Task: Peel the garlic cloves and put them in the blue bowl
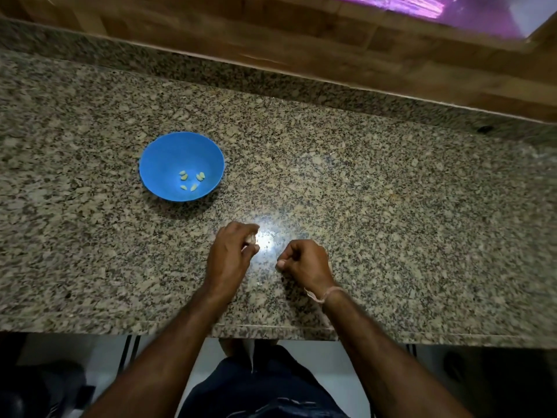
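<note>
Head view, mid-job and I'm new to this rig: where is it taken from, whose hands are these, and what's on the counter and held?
There is no robot: a camera worn on a person's head looks down at their two bare hands over a granite counter. The blue bowl on the left holds a few peeled garlic cloves. The left hand pinches a small pale piece, likely a garlic clove. The right hand has curled fingers; whether it holds anything is unclear.
</note>
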Available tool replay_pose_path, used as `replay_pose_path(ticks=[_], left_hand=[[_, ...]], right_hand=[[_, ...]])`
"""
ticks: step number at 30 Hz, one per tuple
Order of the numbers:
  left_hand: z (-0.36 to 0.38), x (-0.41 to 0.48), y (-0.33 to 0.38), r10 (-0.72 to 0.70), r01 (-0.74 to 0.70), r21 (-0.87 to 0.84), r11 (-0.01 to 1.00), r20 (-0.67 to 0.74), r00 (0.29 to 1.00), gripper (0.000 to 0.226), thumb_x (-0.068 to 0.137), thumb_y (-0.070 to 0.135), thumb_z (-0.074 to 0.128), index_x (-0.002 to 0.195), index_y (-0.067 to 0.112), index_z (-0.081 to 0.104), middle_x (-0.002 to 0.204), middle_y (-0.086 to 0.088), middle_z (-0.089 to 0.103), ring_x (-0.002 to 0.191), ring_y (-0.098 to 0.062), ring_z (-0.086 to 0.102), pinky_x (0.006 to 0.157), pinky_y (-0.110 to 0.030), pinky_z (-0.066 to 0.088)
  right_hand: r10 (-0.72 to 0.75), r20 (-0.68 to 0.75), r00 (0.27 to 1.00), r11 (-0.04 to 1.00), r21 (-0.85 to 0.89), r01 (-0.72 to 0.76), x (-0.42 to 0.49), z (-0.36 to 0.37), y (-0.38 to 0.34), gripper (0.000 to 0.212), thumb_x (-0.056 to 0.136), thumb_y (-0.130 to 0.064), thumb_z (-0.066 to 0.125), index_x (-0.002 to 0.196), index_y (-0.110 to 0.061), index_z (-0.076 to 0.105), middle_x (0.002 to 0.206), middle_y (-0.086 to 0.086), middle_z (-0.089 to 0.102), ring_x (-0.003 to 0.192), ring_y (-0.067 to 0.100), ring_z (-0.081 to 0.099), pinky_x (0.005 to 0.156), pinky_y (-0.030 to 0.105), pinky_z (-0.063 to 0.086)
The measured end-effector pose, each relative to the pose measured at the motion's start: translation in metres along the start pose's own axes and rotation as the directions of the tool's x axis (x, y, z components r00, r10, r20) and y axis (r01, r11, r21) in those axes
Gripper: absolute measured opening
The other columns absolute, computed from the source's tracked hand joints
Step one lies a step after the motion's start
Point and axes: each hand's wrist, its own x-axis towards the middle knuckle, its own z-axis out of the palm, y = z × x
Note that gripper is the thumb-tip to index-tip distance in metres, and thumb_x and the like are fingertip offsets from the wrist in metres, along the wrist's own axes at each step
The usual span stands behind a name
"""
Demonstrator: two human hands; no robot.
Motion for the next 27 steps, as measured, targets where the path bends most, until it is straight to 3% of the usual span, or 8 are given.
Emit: replay_pose_path(ticks=[2, 4, 8, 13, 19, 23, 25, 27], left_hand=[[0.005, -0.012, -0.004, -0.022, 0.022, -0.023, 1.0, -0.011, 1.0, 0.066, 0.089, 0.015, 0.081, 0.147, 0.018, 0.05, 0.135, -0.002, 0.049, 0.121, -0.021, 0.05, 0.094, -0.037, 0.05], [0.01, -0.027, -0.007, -0.076, 0.076, 0.001, 0.997, -0.067, 0.995, 0.075, 0.086, 0.023, 0.084, 0.148, 0.016, 0.04, 0.14, -0.005, 0.041, 0.127, -0.026, 0.047, 0.097, -0.04, 0.05], [0.019, -0.05, -0.008, -0.1, 0.107, 0.04, 0.993, -0.152, 0.983, 0.064, 0.083, 0.03, 0.085, 0.13, 0.013, 0.045, 0.124, -0.006, 0.045, 0.113, -0.026, 0.05, 0.09, -0.046, 0.051], [0.019, -0.051, -0.01, -0.102, 0.11, 0.057, 0.992, -0.131, 0.986, 0.052, 0.082, 0.031, 0.086, 0.115, 0.016, 0.048, 0.114, -0.003, 0.047, 0.102, -0.024, 0.049, 0.083, -0.044, 0.049], [0.016, -0.051, -0.007, -0.092, 0.103, 0.093, 0.99, -0.116, 0.989, 0.045, 0.084, 0.032, 0.084, 0.112, 0.018, 0.05, 0.11, 0.001, 0.048, 0.097, -0.02, 0.047, 0.081, -0.039, 0.046], [0.016, -0.054, -0.003, -0.116, 0.126, 0.102, 0.987, -0.099, 0.988, 0.035, 0.086, 0.03, 0.082, 0.108, 0.022, 0.056, 0.105, 0.007, 0.051, 0.098, -0.017, 0.046, 0.082, -0.037, 0.044], [0.014, -0.054, 0.003, -0.158, 0.163, 0.063, 0.985, -0.072, 0.985, 0.025, 0.087, 0.027, 0.081, 0.105, 0.026, 0.063, 0.099, 0.012, 0.058, 0.095, -0.014, 0.052, 0.081, -0.039, 0.05], [0.011, -0.054, 0.012, -0.246, 0.244, -0.126, 0.962, 0.001, 0.969, 0.016, 0.09, 0.025, 0.078, 0.103, 0.028, 0.071, 0.089, 0.014, 0.066, 0.084, -0.005, 0.062, 0.077, -0.042, 0.058]], right_hand=[[0.027, -0.014, 1.0, 0.997, -0.067, -0.027, 0.002, 0.004, -0.003, 0.021, 0.078, -0.006, 0.088, 0.068, -0.016, 0.072, 0.068, -0.006, 0.074, 0.067, 0.007, 0.073, 0.073, 0.032, 0.063], [0.05, -0.025, 0.998, 0.992, -0.112, -0.052, 0.005, 0.005, -0.005, 0.024, 0.078, -0.007, 0.088, 0.065, -0.018, 0.071, 0.066, -0.007, 0.073, 0.068, 0.008, 0.072, 0.072, 0.031, 0.061], [0.045, -0.048, 0.998, 0.978, -0.2, -0.053, 0.004, 0.008, -0.01, 0.027, 0.078, -0.007, 0.087, 0.064, -0.021, 0.068, 0.067, -0.009, 0.07, 0.069, 0.009, 0.069, 0.07, 0.03, 0.058], [0.023, -0.124, 0.992, 0.948, -0.312, -0.061, 0.002, 0.019, -0.011, 0.027, 0.079, -0.007, 0.084, 0.065, -0.021, 0.066, 0.072, -0.007, 0.071, 0.071, 0.014, 0.069, 0.071, 0.038, 0.061], [-0.087, -0.187, 0.979, 0.882, -0.472, -0.012, -0.004, 0.032, -0.019, 0.021, 0.091, -0.001, 0.069, 0.082, -0.019, 0.072, 0.079, -0.003, 0.071, 0.072, 0.016, 0.065, 0.068, 0.037, 0.059], [-0.152, -0.206, 0.967, 0.844, -0.536, 0.018, -0.01, 0.037, -0.017, 0.021, 0.092, 0.001, 0.064, 0.083, -0.018, 0.07, 0.081, -0.001, 0.069, 0.073, 0.02, 0.064, 0.064, 0.034, 0.055], [-0.094, -0.193, 0.977, 0.899, -0.439, 0.0, -0.01, 0.032, -0.013, 0.017, 0.091, -0.003, 0.07, 0.081, -0.017, 0.068, 0.08, -0.001, 0.07, 0.074, 0.019, 0.065, 0.066, 0.033, 0.054], [0.042, -0.111, 0.993, 0.997, -0.062, -0.049, -0.01, 0.018, -0.009, 0.01, 0.088, -0.007, 0.077, 0.082, -0.011, 0.071, 0.079, 0.0, 0.073, 0.074, 0.018, 0.069, 0.068, 0.032, 0.055]])
